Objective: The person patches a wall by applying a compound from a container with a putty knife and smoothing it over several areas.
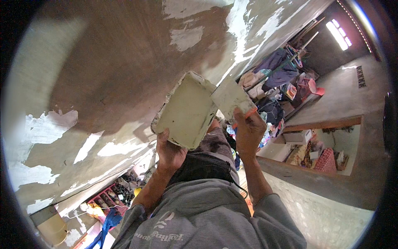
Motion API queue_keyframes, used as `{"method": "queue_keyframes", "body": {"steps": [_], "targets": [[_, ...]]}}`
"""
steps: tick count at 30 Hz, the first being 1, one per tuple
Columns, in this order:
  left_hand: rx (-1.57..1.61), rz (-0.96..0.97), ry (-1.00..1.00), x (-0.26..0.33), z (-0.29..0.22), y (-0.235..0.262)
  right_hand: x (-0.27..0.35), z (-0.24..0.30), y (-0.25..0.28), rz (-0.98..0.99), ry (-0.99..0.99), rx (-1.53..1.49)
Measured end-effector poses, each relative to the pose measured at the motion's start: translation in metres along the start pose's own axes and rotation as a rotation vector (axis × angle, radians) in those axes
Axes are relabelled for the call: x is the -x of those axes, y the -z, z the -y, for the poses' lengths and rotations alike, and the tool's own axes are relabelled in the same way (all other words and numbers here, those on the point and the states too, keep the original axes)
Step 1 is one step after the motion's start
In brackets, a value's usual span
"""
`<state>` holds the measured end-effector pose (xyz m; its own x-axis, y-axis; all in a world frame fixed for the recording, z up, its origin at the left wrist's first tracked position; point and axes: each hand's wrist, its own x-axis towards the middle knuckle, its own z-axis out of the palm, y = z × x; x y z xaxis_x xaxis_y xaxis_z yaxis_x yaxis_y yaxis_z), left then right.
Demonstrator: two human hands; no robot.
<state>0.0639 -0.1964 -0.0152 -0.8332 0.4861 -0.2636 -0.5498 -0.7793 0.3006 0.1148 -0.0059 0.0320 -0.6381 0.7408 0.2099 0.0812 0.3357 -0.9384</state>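
Observation:
My left hand [169, 152] grips the lower edge of a rectangular tray [186, 110] smeared with pale putty, held up close to a brown surface [124, 62] with white putty patches. My right hand [248, 132] is shut on the orange handle of a wide putty knife [229, 97]. The blade's left edge rests against the tray's right rim. Both grey-sleeved forearms rise from the lower edge.
Clothes hang on a rail [278, 66] at the right, above bags and boxes. A low partition [327, 123] encloses more boxes. A rack of shoes [112, 197] and a yellowish bucket [52, 228] sit at the lower left. Bright vents [338, 35] glow at the top right.

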Motion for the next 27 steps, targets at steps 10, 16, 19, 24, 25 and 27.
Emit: {"method": "queue_keyframes", "body": {"steps": [10, 16, 19, 24, 25, 27], "targets": [[-0.113, -0.026, 0.131, 0.004, 0.01, -0.003, -0.005, -0.006, -0.005, -0.006, 0.07, 0.153], [-0.18, 0.127, 0.189, 0.005, 0.013, -0.002, -0.013, -0.004, -0.008, 0.031, 0.083, 0.14], [-0.213, 0.12, 0.189, 0.006, 0.01, -0.007, -0.014, 0.005, -0.007, 0.07, 0.035, 0.13], [-0.242, 0.134, 0.204, 0.005, 0.01, -0.008, -0.016, 0.004, -0.015, 0.076, -0.018, -0.052], [-0.249, 0.121, 0.214, 0.005, 0.01, -0.007, -0.016, 0.004, -0.014, 0.098, -0.043, -0.062], [-0.225, 0.109, 0.203, 0.005, 0.009, -0.011, -0.017, 0.002, -0.009, 0.128, -0.065, -0.108]]}}
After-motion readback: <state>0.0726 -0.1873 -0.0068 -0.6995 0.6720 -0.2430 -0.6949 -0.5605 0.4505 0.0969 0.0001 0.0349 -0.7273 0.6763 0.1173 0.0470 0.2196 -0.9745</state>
